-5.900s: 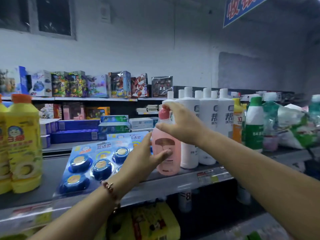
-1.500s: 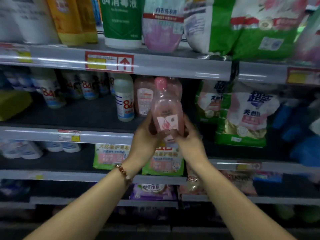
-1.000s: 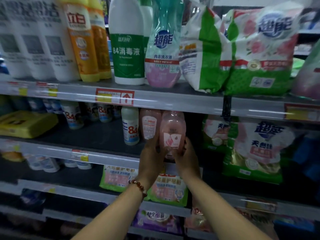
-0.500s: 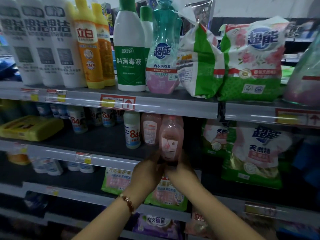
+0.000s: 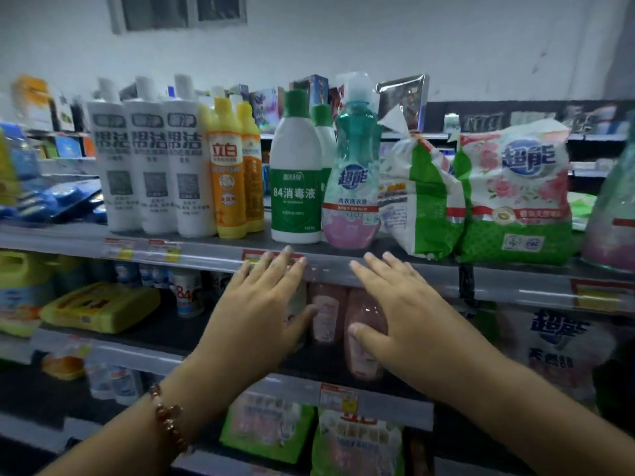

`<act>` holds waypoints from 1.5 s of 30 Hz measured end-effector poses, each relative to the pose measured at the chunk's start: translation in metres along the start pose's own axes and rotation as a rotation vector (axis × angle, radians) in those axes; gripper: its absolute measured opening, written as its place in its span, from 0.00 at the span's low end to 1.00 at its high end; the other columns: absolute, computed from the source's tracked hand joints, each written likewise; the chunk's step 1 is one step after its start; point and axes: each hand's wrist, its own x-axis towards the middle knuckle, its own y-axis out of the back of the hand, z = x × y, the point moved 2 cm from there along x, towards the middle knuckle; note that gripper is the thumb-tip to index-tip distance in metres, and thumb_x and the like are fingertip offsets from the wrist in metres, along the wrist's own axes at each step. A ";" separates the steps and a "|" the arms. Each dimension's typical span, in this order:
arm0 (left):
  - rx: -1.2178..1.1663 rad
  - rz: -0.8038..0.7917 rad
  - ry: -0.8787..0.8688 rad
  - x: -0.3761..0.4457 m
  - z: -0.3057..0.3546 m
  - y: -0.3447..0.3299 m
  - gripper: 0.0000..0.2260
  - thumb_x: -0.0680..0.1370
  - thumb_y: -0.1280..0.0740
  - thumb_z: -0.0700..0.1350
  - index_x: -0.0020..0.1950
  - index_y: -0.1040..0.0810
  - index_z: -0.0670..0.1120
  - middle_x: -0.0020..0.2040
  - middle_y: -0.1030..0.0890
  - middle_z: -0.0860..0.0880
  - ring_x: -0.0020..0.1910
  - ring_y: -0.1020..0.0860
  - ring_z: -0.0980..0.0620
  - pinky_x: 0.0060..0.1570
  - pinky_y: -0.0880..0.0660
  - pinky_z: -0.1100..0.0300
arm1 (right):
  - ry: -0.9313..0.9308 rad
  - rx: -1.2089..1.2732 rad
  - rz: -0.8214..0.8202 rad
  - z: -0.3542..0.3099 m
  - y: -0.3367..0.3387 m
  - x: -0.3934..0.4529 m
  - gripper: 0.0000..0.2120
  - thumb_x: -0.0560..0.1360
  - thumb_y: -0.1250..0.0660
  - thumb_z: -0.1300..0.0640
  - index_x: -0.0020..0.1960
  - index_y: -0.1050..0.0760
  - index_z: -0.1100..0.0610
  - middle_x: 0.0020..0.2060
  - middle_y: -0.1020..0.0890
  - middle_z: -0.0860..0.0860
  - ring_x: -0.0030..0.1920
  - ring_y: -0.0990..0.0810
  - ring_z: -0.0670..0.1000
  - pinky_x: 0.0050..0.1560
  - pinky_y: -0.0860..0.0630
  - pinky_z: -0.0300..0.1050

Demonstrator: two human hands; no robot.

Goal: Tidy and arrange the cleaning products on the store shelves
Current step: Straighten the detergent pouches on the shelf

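Note:
A pink bottle point(image 5: 365, 338) stands upright on the second shelf point(image 5: 240, 379), next to another pink bottle point(image 5: 324, 312) just behind it to the left. My left hand point(image 5: 261, 310) and my right hand point(image 5: 395, 314) hover in front of them with fingers spread, holding nothing. The right thumb lies against the front pink bottle. On the top shelf point(image 5: 206, 250) stand three white bottles point(image 5: 151, 166), yellow bottles point(image 5: 228, 173), a green and white 84 disinfectant bottle point(image 5: 295, 180) and a teal pump bottle point(image 5: 354, 173).
Green and white detergent bags point(image 5: 512, 194) sit at the right of the top shelf. A yellow pack point(image 5: 103, 307) and small white 84 bottles point(image 5: 187, 297) are on the second shelf to the left. More green bags point(image 5: 268, 427) fill the shelf below.
Both hands have let go of the pink bottle, which now stands on the second shelf. The hands have opened and risen toward the top shelf's edge. The view has tilted upward.

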 end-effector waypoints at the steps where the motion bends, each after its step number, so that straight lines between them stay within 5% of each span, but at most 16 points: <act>1: 0.010 0.013 -0.002 0.010 -0.006 0.011 0.35 0.79 0.49 0.66 0.79 0.34 0.47 0.79 0.34 0.44 0.77 0.33 0.43 0.75 0.39 0.45 | 0.012 -0.005 0.031 -0.004 0.010 0.008 0.37 0.82 0.40 0.43 0.82 0.58 0.46 0.82 0.56 0.44 0.80 0.62 0.44 0.73 0.67 0.37; 5: 0.005 0.039 -0.033 0.044 -0.032 0.043 0.38 0.77 0.53 0.67 0.81 0.38 0.47 0.81 0.38 0.44 0.80 0.38 0.42 0.77 0.39 0.43 | 0.049 0.007 0.115 -0.024 0.043 0.041 0.37 0.81 0.38 0.43 0.83 0.55 0.46 0.82 0.52 0.45 0.81 0.58 0.45 0.75 0.61 0.39; 11: -0.002 0.082 -0.065 0.082 -0.056 0.065 0.34 0.80 0.42 0.64 0.81 0.40 0.49 0.82 0.39 0.45 0.80 0.39 0.42 0.78 0.40 0.42 | 0.050 -0.043 0.209 -0.048 0.084 0.091 0.37 0.80 0.35 0.45 0.82 0.49 0.51 0.81 0.44 0.49 0.81 0.50 0.49 0.77 0.55 0.41; 16: -0.018 0.122 -0.137 0.106 -0.071 0.078 0.33 0.81 0.42 0.63 0.82 0.45 0.50 0.83 0.44 0.47 0.82 0.44 0.44 0.80 0.45 0.46 | 0.001 -0.086 0.265 -0.060 0.113 0.137 0.36 0.78 0.32 0.48 0.81 0.42 0.54 0.76 0.33 0.51 0.75 0.35 0.50 0.74 0.39 0.45; 28: -0.047 0.118 -0.204 0.135 -0.114 0.081 0.33 0.82 0.43 0.63 0.83 0.48 0.51 0.84 0.46 0.46 0.82 0.47 0.45 0.80 0.46 0.45 | -0.138 -0.208 0.303 -0.062 0.145 0.177 0.35 0.78 0.32 0.50 0.81 0.42 0.55 0.78 0.34 0.52 0.77 0.36 0.50 0.74 0.40 0.44; 36: -0.122 0.142 -0.342 0.141 -0.088 0.083 0.34 0.82 0.43 0.63 0.83 0.50 0.51 0.84 0.48 0.47 0.82 0.48 0.48 0.80 0.48 0.49 | -0.302 -0.242 0.326 -0.045 0.173 0.155 0.30 0.78 0.31 0.53 0.78 0.36 0.56 0.74 0.28 0.54 0.72 0.29 0.54 0.71 0.34 0.48; 41: -0.174 0.118 -0.417 0.148 -0.052 0.079 0.33 0.83 0.43 0.62 0.83 0.50 0.51 0.84 0.48 0.48 0.82 0.48 0.48 0.80 0.49 0.50 | -0.483 -0.256 0.292 -0.013 0.169 0.139 0.36 0.77 0.33 0.41 0.79 0.38 0.54 0.75 0.30 0.54 0.73 0.29 0.56 0.69 0.29 0.52; 43: -0.189 0.113 -0.433 0.152 -0.038 0.077 0.33 0.83 0.43 0.62 0.83 0.50 0.50 0.84 0.47 0.47 0.82 0.47 0.47 0.80 0.46 0.49 | -0.601 -0.280 0.241 0.007 0.159 0.137 0.34 0.76 0.33 0.36 0.74 0.31 0.56 0.69 0.23 0.56 0.65 0.23 0.57 0.63 0.23 0.54; 45: -0.220 0.120 -0.447 0.155 -0.024 0.072 0.34 0.83 0.43 0.63 0.83 0.49 0.50 0.84 0.46 0.46 0.82 0.45 0.47 0.79 0.45 0.50 | -0.670 -0.292 0.216 0.027 0.148 0.136 0.24 0.77 0.33 0.37 0.58 0.22 0.57 0.55 0.17 0.56 0.53 0.18 0.56 0.51 0.21 0.50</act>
